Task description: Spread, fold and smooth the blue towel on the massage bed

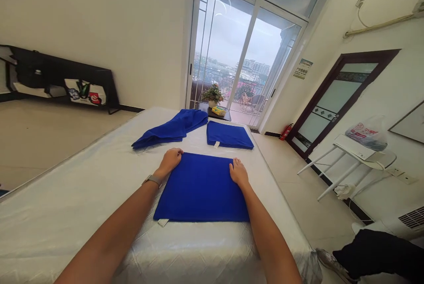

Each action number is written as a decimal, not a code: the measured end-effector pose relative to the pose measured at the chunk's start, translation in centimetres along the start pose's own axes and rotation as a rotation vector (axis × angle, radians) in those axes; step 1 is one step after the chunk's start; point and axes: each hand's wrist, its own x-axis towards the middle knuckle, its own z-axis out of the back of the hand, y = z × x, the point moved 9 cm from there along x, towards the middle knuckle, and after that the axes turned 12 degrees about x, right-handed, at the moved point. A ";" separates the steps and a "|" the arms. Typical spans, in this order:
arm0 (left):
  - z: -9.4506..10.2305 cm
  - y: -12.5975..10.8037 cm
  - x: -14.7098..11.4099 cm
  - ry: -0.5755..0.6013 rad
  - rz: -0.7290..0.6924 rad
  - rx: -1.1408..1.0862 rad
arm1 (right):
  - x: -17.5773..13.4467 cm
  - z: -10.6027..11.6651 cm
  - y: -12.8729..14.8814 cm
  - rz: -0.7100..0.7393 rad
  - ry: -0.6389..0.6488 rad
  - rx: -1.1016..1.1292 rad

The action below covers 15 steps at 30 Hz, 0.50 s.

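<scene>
A blue cloth (203, 189), folded into a neat rectangle with a white tag at its near left corner, lies flat in front of me on the plastic-covered mattress (109, 191). My left hand (171, 160), with a watch on the wrist, has its fingers closed on the far left corner of this cloth. Along the far right edge rests my right hand (239, 172), its fingers stretched out and touching the fabric. Beyond the hands are a second folded blue cloth (229, 134), also tagged, and a loosely crumpled blue cloth (174, 127) to its left.
Past the mattress, a small dark table (227, 115) holds a potted plant (213, 94) and a yellow packet (218, 111). A white chair (341, 151) with a plastic bag (367, 133) stands right. Someone's dark-clothed leg (377, 253) shows at lower right.
</scene>
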 end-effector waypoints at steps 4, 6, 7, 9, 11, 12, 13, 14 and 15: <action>1.2 -1.2 -0.4 -0.024 -0.024 0.078 | -0.1 0.0 0.2 0.013 -0.018 0.021; 1.2 -2.9 -0.4 -0.027 -0.075 0.103 | 0.0 0.0 0.3 0.020 -0.027 0.029; 0.9 -4.3 -0.4 -0.018 -0.119 0.107 | 0.0 0.0 0.3 0.020 -0.031 0.031; -0.5 -8.3 -0.5 0.020 -0.240 0.096 | 0.1 -0.1 0.3 0.019 -0.034 0.033; -2.6 -13.3 -0.9 0.065 -0.375 0.072 | 0.2 -0.2 0.2 0.019 -0.035 0.029; -3.6 -15.9 -1.3 0.081 -0.432 0.059 | 0.2 -0.2 0.1 0.021 -0.034 0.024; -4.7 -18.4 -1.6 0.091 -0.477 0.047 | 0.2 -0.2 0.1 0.028 -0.030 0.017; -5.7 -20.7 -2.0 0.096 -0.508 0.039 | 0.1 -0.3 0.0 0.038 -0.023 0.008; -6.5 -22.6 -2.3 0.100 -0.525 0.034 | 0.1 -0.3 0.0 0.052 -0.014 -0.002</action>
